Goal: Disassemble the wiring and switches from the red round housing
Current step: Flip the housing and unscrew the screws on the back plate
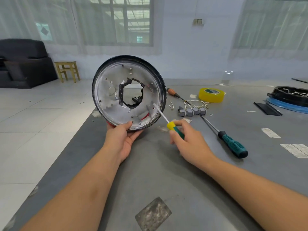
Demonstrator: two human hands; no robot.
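Two bare forearms reach forward over the grey surface point(166, 164), and nearest to the viewer a worn metal plate point(153, 213) lies flat on it. The left hand point(122, 139) grips the lower rim of the round housing point(129, 92), thumb on the silver inner face and fingers under the edge, so its grip is clenched on the housing. The housing stands tilted on its edge above the near left part of the surface, its open side turned to the person; a little red shows at the bottom rim, and a ragged hole edged with black tape is in the middle. The right hand point(188, 140) holds a small screwdriver point(168, 121) with green and yellow handle, fingers curled round it; the pale shaft points up-left and its tip touches the inner wall at the lower right.

To the right lies a bigger screwdriver point(233, 145) with dark green handle. Behind it is a row of grey switches point(192, 111) with thin wires point(196, 103), apart from the housing. Farther, an orange-handled screwdriver point(173, 93) and a yellow tape roll point(211, 95) rest on the surface. Far left, on the floor, stand a wooden stool point(67, 70) and a dark sofa point(23, 62).
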